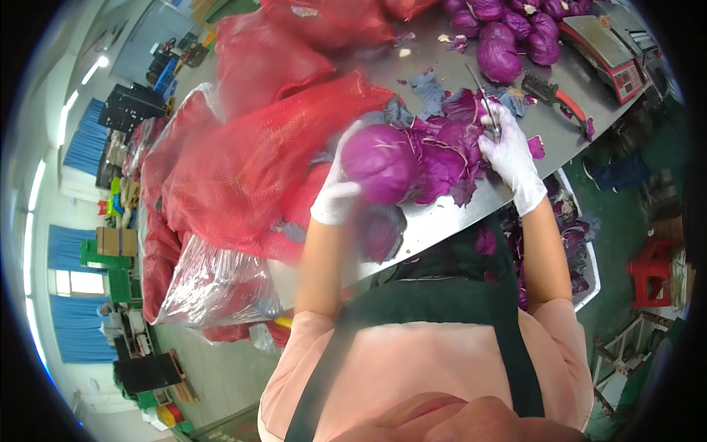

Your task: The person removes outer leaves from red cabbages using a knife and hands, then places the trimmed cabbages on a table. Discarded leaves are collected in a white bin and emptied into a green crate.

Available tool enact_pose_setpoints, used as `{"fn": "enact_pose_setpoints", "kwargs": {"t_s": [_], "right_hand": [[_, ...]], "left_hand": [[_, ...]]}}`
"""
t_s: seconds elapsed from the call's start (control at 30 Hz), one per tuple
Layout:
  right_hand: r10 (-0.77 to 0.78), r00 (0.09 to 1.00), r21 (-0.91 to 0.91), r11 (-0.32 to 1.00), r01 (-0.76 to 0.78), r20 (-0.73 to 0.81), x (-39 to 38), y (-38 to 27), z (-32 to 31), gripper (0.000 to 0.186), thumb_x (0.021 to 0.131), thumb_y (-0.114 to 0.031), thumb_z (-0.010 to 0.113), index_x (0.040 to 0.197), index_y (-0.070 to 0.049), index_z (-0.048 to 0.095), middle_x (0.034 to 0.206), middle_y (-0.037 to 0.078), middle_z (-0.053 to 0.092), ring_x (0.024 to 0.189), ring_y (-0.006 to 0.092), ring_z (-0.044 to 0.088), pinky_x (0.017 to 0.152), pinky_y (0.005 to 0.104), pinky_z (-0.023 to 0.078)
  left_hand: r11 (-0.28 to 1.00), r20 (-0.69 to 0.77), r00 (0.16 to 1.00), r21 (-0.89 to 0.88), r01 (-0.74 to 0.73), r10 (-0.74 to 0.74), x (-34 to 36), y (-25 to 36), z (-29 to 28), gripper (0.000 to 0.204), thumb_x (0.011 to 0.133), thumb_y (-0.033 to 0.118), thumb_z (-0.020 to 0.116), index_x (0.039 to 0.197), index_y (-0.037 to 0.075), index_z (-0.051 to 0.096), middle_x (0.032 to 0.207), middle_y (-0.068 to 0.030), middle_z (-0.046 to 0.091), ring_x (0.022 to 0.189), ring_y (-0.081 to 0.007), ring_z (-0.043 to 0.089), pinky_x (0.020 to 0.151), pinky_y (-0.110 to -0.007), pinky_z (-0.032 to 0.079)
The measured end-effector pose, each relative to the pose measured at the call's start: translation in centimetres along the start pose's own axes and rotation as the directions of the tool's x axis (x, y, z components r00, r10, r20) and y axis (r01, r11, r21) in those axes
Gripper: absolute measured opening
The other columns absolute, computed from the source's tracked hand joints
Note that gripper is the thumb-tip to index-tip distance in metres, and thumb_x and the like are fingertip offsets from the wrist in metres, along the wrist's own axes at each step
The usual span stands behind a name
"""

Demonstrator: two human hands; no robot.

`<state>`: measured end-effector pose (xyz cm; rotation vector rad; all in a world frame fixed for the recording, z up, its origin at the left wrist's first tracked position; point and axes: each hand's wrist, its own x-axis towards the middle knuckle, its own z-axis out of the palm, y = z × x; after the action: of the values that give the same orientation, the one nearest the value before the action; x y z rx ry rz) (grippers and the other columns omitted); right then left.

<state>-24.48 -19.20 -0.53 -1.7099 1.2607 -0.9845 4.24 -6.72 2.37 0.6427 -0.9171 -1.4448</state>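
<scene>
A round purple cabbage [379, 163] rests against the palm of my left hand [335, 195], which wears a white glove and curls around the cabbage's left side. In my white-gloved right hand [512, 155] is a knife [484, 97], its thin blade pointing away from me. Torn purple cabbage leaves [444, 166] lie on the metal table [434, 228] between the two hands. Close to my left wrist sits another, duller cabbage [381, 232], partly behind my forearm. Bluish outer leaves [428, 92] are scattered beyond the pile.
Red mesh sacks [243, 162] crowd the left side. Several trimmed cabbages [501, 55] are heaped at the far side, beside a red scale [607, 55]. A tool with a red-and-black handle [556, 94] lies near the right edge. Below stands a white bin [589, 272] of leaves; a red stool [652, 272] is farther right.
</scene>
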Motion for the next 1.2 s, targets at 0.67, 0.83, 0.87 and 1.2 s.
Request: {"fn": "enact_pose_setpoints", "kwargs": {"t_s": [0.67,0.83,0.87,1.2], "right_hand": [[-0.269,0.948,-0.579,0.751,0.317,0.171,-6.8,-1.1,2.1,0.079,0.080,-0.001,0.060,0.153,-0.020,0.039,0.130,0.012,0.062,0.079,0.0335,0.068,0.071,0.0408,0.058],[-0.210,0.957,-0.722,0.629,0.290,0.202,-6.6,-1.9,1.7,0.079,0.081,-0.002,0.060,0.154,-0.021,0.038,0.095,0.013,0.063,0.065,0.0325,0.065,0.057,0.0420,0.055],[-0.223,0.953,-0.716,0.629,0.302,0.207,-6.4,-1.8,1.5,0.078,0.082,-0.004,0.060,0.154,-0.020,0.036,0.097,0.015,0.064,0.064,0.0318,0.066,0.056,0.0427,0.054],[0.047,0.987,-0.803,0.588,0.099,0.156,-1.6,-3.1,0.3,0.070,0.092,-0.002,0.046,0.157,-0.018,0.026,0.120,0.025,0.059,0.082,0.0392,0.071,0.071,0.0474,0.058]], "left_hand": [[0.654,-0.064,0.997,0.753,0.070,-0.034,5.3,-7.4,3.2,0.108,0.070,0.023,0.091,0.151,-0.006,0.026,0.140,-0.0170,0.051,0.128,-0.0246,0.053,0.109,-0.037,0.043],[0.319,-0.204,0.979,0.930,0.184,0.029,6.5,-6.2,4.0,0.104,0.062,0.037,0.093,0.144,-0.002,0.042,0.123,-0.0210,0.066,0.115,-0.0286,0.065,0.100,-0.037,0.051],[0.252,-0.193,0.981,0.951,0.179,0.033,7.2,-6.1,4.2,0.104,0.061,0.039,0.093,0.143,-0.002,0.044,0.123,-0.0213,0.067,0.115,-0.0294,0.066,0.099,-0.037,0.051],[-0.026,-0.177,0.983,0.984,0.175,-0.059,11.0,-5.7,6.4,0.095,0.063,0.056,0.083,0.129,-0.008,0.056,0.120,-0.0275,0.066,0.112,-0.0388,0.066,0.096,-0.041,0.052]]}}
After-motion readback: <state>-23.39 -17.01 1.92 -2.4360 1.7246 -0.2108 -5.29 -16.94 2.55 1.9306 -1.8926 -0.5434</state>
